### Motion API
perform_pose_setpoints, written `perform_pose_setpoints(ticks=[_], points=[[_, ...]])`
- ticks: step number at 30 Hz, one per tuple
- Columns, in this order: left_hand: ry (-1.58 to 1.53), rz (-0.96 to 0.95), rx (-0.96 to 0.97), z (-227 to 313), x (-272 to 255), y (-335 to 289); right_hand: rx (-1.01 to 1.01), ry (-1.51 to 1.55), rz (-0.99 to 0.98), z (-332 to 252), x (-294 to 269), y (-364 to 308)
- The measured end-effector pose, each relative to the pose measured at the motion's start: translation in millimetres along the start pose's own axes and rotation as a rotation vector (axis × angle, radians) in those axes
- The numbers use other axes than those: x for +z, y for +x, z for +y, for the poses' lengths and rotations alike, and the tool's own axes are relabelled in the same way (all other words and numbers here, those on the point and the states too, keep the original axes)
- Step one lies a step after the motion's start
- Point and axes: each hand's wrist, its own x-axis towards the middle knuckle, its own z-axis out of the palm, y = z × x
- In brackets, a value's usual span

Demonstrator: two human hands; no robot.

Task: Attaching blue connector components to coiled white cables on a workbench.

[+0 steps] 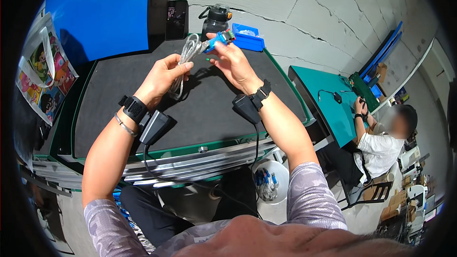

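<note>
Above the dark work mat, a coiled clear-grey cable (190, 47) hangs between my two hands. My left hand (164, 77) pinches the lower part of the loop between thumb and fingers. At the cable's upper end is a blue connector (218, 39), gripped by my right hand (230, 62). A small dark piece with red and green bits (228, 36) shows at the connector's tip; its exact kind is too small to make out. Each wrist wears a black strap, with a black box and a cord hanging from it.
Along the mat's far edge stand a dark phone-like device (176, 19), a black bottle (217, 19) and a blue tray (248, 38). A white bucket (284, 181) below holds several blue-ended cables. Another person (381, 147) sits at a green table (314, 90) on the right.
</note>
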Motion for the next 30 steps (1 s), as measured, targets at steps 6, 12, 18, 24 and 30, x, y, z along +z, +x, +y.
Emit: perform_pose_setpoints(ticks=[6,12,18,24,30], points=[[0.029,0.058,-0.043,-3.5,-3.2,2.0,-0.051,0.147,0.231,3.3,-11.3,7.6],[0.039,0.041,-0.014,-3.4,-2.6,1.0,-0.097,0.011,0.214,4.2,-11.1,5.1],[0.048,0.042,-0.034,-4.6,-3.5,1.7,-0.133,-0.078,0.214,1.5,-11.2,5.7],[0.056,0.07,-0.028,-4.1,-2.4,1.9,-0.165,-0.128,0.275,0.6,-6.3,4.4],[0.037,0.063,-0.028,-3.8,-1.3,1.2,-0.143,-0.017,0.284,-1.1,-8.3,4.6]])
